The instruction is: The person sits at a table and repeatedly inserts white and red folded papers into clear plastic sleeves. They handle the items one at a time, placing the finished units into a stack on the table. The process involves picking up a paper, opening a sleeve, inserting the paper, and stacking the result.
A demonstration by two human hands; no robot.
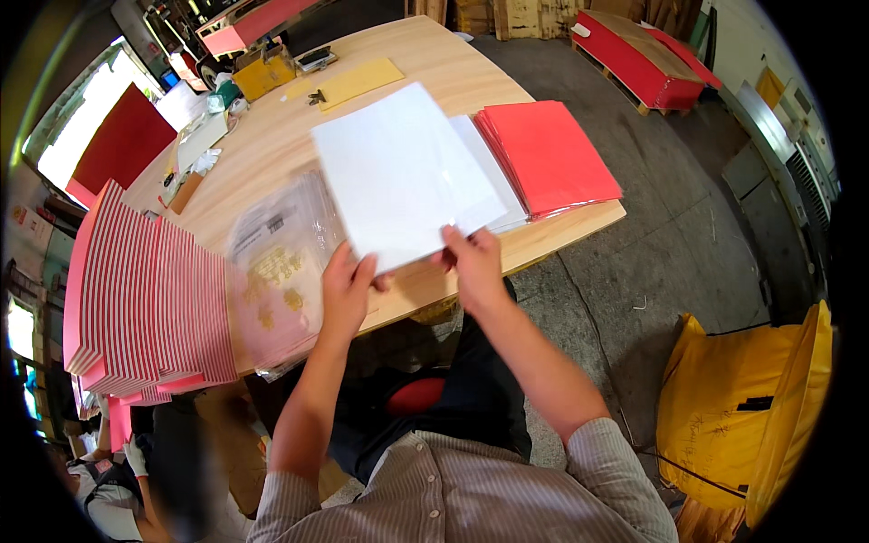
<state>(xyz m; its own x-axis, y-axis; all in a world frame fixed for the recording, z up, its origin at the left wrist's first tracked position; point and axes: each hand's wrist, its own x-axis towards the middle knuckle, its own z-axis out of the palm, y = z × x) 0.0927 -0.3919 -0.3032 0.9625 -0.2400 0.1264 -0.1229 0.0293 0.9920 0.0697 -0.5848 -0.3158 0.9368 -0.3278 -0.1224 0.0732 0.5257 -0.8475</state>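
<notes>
A white rectangular sheet [398, 172], seemingly in a clear plastic sleeve at its right corner, is tilted above the front of the table. My left hand [348, 290] pinches its lower left edge, thumb on top. At its lower right edge my right hand [475, 258] grips it the same way. Just right of the sheet lies a stack of red sheets [552, 154] in clear sleeves, with a white piece [493, 172] showing beside it. To the left, near my left hand, rests a pile of clear plastic bags [285, 235] with a printed label and yellow markings.
A tall stack of red-and-white layered boards [149, 299] stands at the left. On the wooden table [444, 59] lie a yellow envelope [362, 84] and a yellow box [262, 72]. A yellow bag [738, 407] sits on the floor at right. Another person [113, 498] is at lower left.
</notes>
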